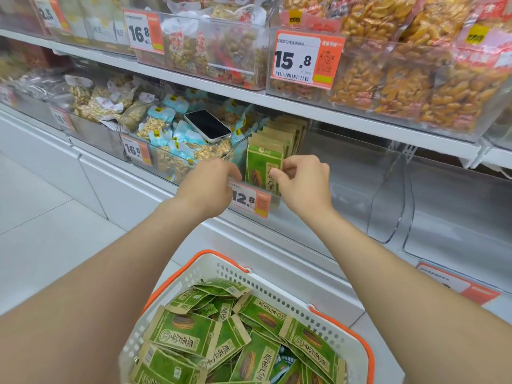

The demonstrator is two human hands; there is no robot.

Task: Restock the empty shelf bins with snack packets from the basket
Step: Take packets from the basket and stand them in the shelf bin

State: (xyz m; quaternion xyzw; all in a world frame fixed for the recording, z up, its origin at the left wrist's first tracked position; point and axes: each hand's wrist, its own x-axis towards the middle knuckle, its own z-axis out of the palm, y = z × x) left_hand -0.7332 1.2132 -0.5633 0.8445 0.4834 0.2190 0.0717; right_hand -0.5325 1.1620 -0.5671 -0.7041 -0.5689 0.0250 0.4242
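A white basket with orange rim [279,289] sits below me, holding several green snack packets [185,332]. In a clear shelf bin [346,173] a row of the same green packets [263,164] stands upright at the bin's left end. My right hand [302,184] pinches the right edge of the front packet. At the bin's front left corner my left hand [207,187] has its fingers bent down over the rim; whether it holds anything is hidden. The rest of that bin to the right is bare.
A phone [207,125] lies on blue nut packets [177,134] in the bin to the left. A price tag reading 12.8 [250,199] hangs on the bin front. Another clear bin [457,214] stands at right. Upper shelf bins hold orange snacks [410,79].
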